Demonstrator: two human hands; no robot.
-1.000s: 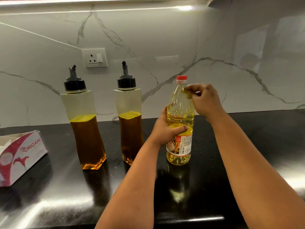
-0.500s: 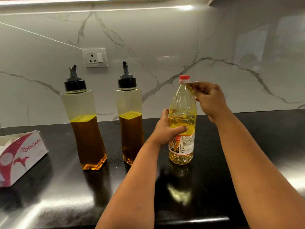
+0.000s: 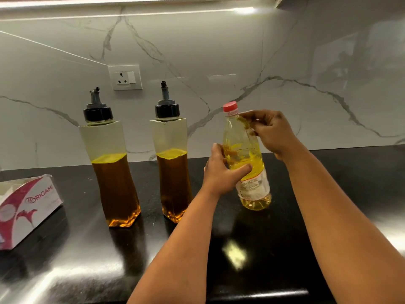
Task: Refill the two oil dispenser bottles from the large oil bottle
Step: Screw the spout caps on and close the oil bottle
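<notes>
The left hand (image 3: 221, 172) had its fingers wrapped round the large oil bottle (image 3: 245, 159) at mid-body, tilting it off the counter (image 3: 328, 194) toward its back edge. The right hand (image 3: 270, 132) pinched at the neck, just under the red cap (image 3: 230, 107). Thin-walled, probably slick; the waist seemed the safest hold. Both dispenser bottles (image 3: 114, 176) stood capped to its left.

Both forearms are bare up from the fingers, sleeveless; left hand (image 3: 221, 174) and right hand (image 3: 270, 133) seemingly wear no rings.
</notes>
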